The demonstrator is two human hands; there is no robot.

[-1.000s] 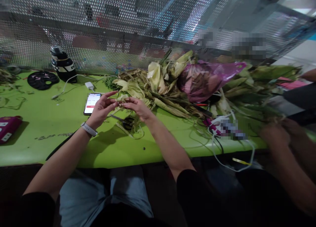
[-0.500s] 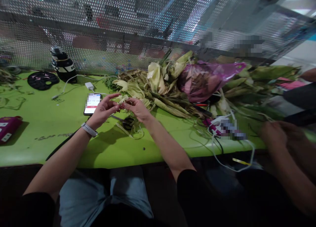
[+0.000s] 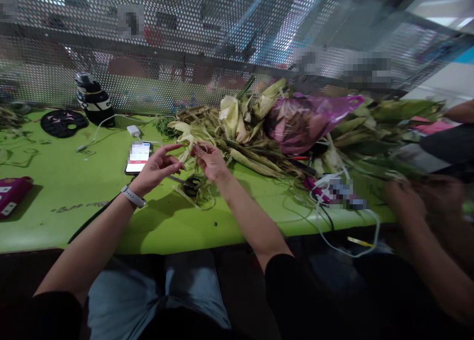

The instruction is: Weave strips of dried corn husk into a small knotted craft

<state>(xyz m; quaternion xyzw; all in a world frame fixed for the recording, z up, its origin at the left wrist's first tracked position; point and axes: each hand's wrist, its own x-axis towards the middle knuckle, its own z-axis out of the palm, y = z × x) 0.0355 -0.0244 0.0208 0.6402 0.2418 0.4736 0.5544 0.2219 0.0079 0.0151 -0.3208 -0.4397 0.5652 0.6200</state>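
Note:
My right hand (image 3: 212, 162) pinches a pale corn husk strip (image 3: 186, 154) between thumb and fingers, in front of the husk heap. To its left, my left hand (image 3: 160, 168) has its fingers spread with a gap between them, and it appears to hold nothing. Below the hands lie black-handled scissors (image 3: 191, 185), partly covered by thin green husk shreds (image 3: 205, 196). A lit phone (image 3: 138, 158) rests just beyond my left wrist. Dried and pale corn husks (image 3: 255, 155) are heaped behind my right hand.
A pink plastic bag (image 3: 296, 123) sits on the husks. At the back left stand a dark bottle (image 3: 97, 103) and a black palette-shaped piece (image 3: 63, 123). White cables (image 3: 319, 216) hang over the table edge. A co-worker's hands (image 3: 405, 199) work at the right.
My hands have parted: the left has opened off the husk strip, while the right keeps hold of it and has moved slightly. The co-worker's hands have shifted a little.

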